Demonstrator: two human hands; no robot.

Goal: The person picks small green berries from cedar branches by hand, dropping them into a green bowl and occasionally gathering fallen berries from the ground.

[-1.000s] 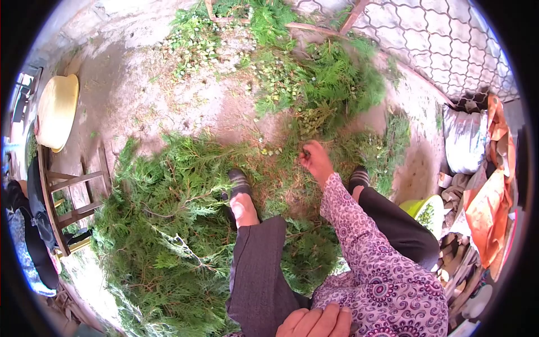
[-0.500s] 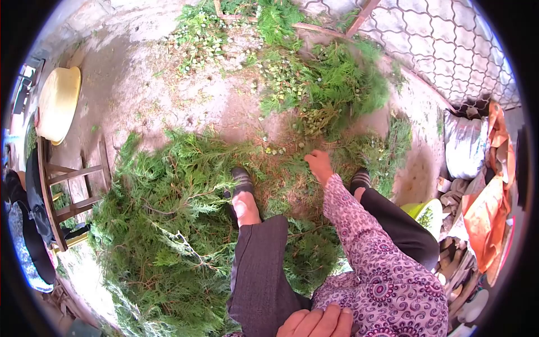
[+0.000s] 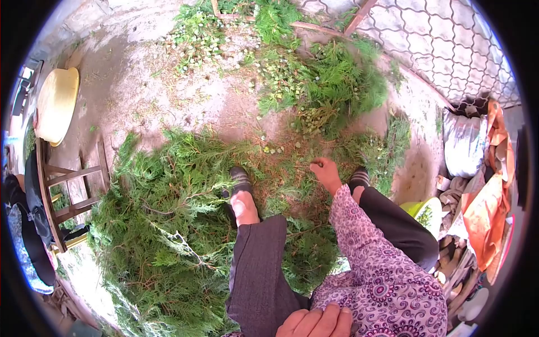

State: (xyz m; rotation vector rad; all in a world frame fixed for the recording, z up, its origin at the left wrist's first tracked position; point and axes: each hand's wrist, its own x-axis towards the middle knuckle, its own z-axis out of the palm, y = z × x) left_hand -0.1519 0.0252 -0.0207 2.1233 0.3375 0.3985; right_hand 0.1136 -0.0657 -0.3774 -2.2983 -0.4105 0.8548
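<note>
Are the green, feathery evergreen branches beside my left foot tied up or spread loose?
Spread loose: the green, feathery evergreen branches sprawl with tips pointing many ways, and no tie shows around them.

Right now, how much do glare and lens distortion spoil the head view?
All in the head view: glare bleaches the ground at lower left; the fisheye seems to bow the wooden frame; the right hand looks fairly sharp, though anything small in it can't be made out.
</note>
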